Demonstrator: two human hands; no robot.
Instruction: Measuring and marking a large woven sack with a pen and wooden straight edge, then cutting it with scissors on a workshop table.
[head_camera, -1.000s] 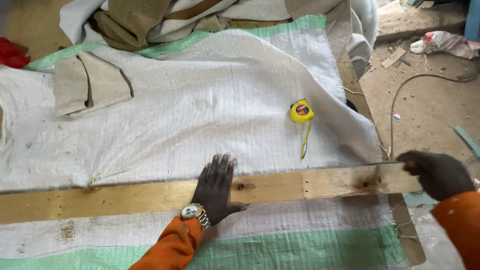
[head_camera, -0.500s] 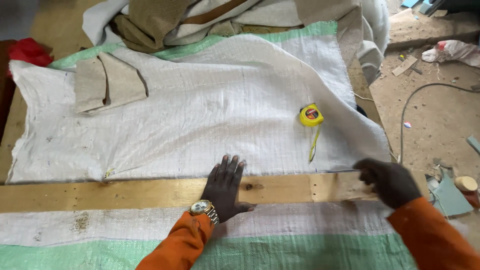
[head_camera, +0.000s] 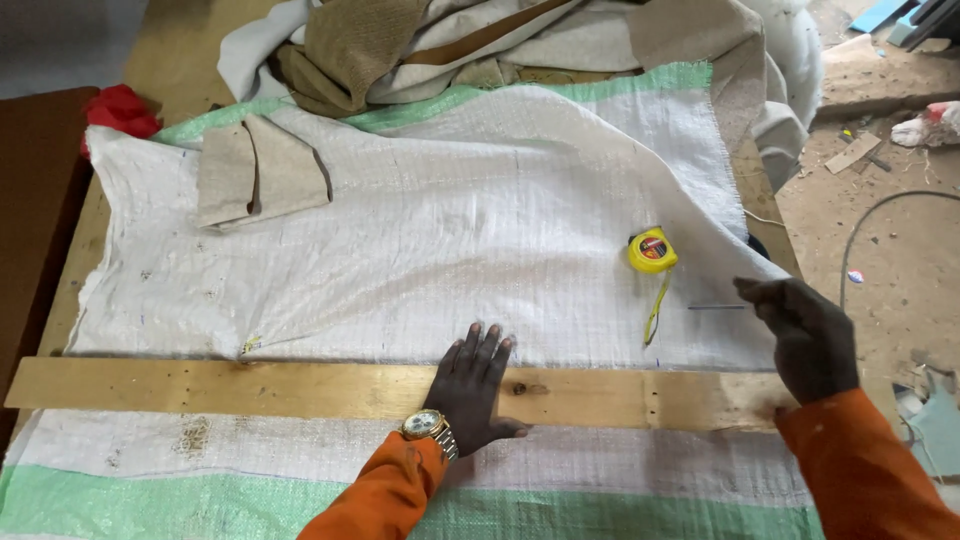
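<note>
**Left hand flat on a long plank laid across woven sheeting**

The wooden plank (head_camera: 300, 388) is a pale, flat board with visible grain, a dark knot near its middle and a few small holes along its length. It lies near the viewer on a white woven sheet (head_camera: 450, 230) with green bands, spread over a table. Its long axis runs left to right, almost level, with the left end close to the table's left edge and the right end under the right hand.

The left hand (head_camera: 475, 388) lies palm down on the plank's middle, fingers spread and pointing far, with a gold watch (head_camera: 428, 426) on its wrist. It grips nothing. The right hand (head_camera: 805, 335) is over the plank's right end, open, fingers loosely extended toward the left; whether it touches the wood cannot be told. The two hands are well apart.

Just beyond the plank, between the hands, sits a yellow tape measure (head_camera: 652, 251) with a short length of blade trailing toward the plank. A folded beige cloth piece (head_camera: 255, 172) lies far left on the sheet, and a heap of brown and white fabric (head_camera: 480, 45) covers the far edge. A red cloth (head_camera: 122, 106) shows at the far left, and a grey cable (head_camera: 880, 215) curls on the dirt floor to the right.
</note>
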